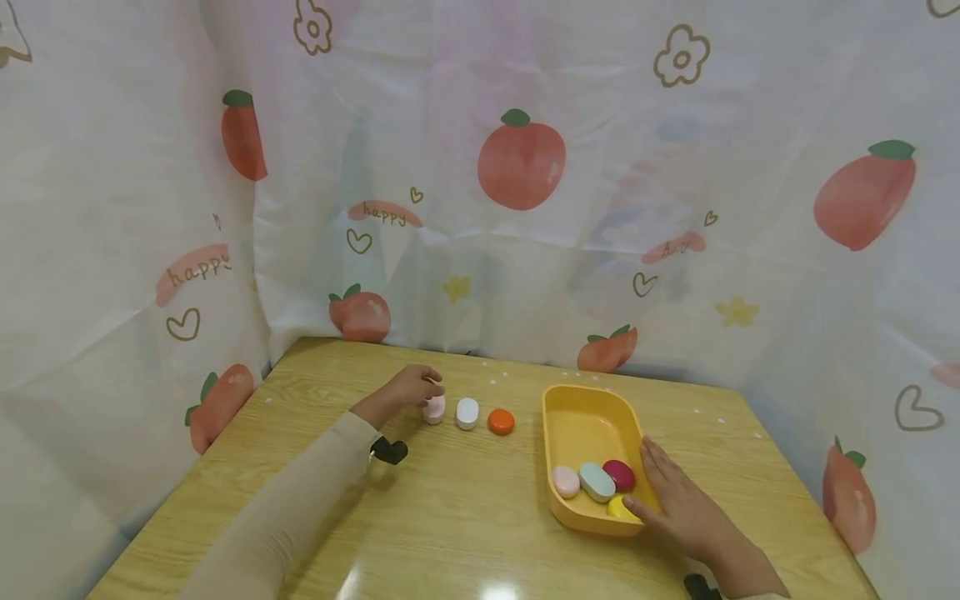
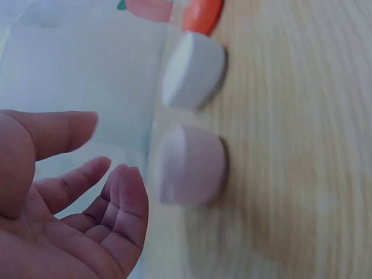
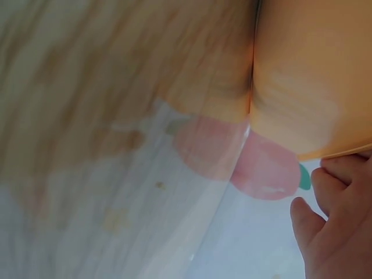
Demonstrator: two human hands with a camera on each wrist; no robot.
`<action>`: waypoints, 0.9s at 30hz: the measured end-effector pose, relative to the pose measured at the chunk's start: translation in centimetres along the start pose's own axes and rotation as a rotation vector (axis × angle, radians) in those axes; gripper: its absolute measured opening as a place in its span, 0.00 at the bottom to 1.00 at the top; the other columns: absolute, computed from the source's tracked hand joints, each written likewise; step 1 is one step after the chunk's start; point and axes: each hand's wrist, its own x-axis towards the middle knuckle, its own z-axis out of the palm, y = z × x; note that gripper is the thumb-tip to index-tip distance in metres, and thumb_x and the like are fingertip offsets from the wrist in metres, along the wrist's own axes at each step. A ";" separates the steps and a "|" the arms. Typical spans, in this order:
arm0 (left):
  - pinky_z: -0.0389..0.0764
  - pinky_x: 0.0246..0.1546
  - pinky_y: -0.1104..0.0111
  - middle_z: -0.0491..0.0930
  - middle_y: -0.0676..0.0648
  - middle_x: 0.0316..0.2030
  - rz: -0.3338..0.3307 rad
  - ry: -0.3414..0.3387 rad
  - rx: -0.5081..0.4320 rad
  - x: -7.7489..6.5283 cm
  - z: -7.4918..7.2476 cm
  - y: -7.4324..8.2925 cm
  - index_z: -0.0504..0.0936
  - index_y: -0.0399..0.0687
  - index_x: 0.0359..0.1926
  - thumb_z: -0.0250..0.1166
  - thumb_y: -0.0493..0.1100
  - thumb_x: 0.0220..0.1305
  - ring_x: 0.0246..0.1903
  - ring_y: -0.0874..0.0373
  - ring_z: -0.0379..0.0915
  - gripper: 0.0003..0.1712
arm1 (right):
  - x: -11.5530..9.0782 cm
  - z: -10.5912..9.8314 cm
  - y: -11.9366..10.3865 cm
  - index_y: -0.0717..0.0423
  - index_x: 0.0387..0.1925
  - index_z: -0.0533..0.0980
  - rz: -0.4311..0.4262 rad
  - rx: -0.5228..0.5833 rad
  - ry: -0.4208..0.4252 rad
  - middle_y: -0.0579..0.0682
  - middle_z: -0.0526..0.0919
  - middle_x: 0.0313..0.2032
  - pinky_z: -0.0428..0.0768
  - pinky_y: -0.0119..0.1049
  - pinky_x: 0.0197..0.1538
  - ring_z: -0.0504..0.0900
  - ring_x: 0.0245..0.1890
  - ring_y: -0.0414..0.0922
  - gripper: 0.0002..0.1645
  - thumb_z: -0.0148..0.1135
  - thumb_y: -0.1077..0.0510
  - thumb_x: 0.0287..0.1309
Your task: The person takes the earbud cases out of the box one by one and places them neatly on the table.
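Observation:
In the head view my left hand (image 1: 414,387) is just over a pale pink soap-like block (image 1: 433,410). The left wrist view shows its thumb and fingers parted and loosely bent, with a gap between them and the pink block (image 2: 195,167). A white rounded block (image 1: 467,414) and an orange rounded one (image 1: 501,422) stand in a row to the right. My right hand (image 1: 678,500) rests against the right side of a yellow tray (image 1: 555,417), fingers extended and thumb over the rim. Inside lie pink (image 1: 566,482), pale green (image 1: 597,482), dark red (image 1: 618,476) and yellow (image 1: 621,507) pieces.
The wooden table (image 1: 465,517) carries all of these. A white curtain (image 1: 450,250) printed with fruit and hearts hangs behind and at both sides. Small white specks dot the table's far part.

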 end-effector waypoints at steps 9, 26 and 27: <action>0.82 0.43 0.61 0.78 0.42 0.45 0.080 -0.161 -0.022 -0.2 1.8 2.2 0.74 0.30 0.58 0.65 0.38 0.65 0.44 0.47 0.77 0.24 | 0.0 0.1 0.1 0.70 0.72 0.52 -0.020 -0.007 0.003 0.63 0.48 0.74 0.33 0.32 0.67 0.49 0.72 0.61 0.53 0.55 0.35 0.64; 0.82 0.44 0.60 0.80 0.45 0.43 0.184 -0.304 -0.021 -0.8 6.5 6.2 0.78 0.34 0.55 0.65 0.40 0.66 0.49 0.42 0.77 0.20 | -0.1 -0.8 -0.4 0.71 0.71 0.53 -0.061 -0.129 -0.022 0.65 0.50 0.73 0.22 0.21 0.63 0.48 0.72 0.61 0.53 0.51 0.32 0.65; 0.82 0.44 0.60 0.80 0.45 0.43 0.189 -0.313 -0.022 -0.8 6.8 6.4 0.78 0.35 0.55 0.65 0.40 0.66 0.50 0.42 0.77 0.19 | -0.1 -0.9 -0.5 0.71 0.71 0.53 -0.059 -0.136 -0.029 0.64 0.50 0.73 0.22 0.21 0.63 0.48 0.72 0.61 0.53 0.51 0.32 0.65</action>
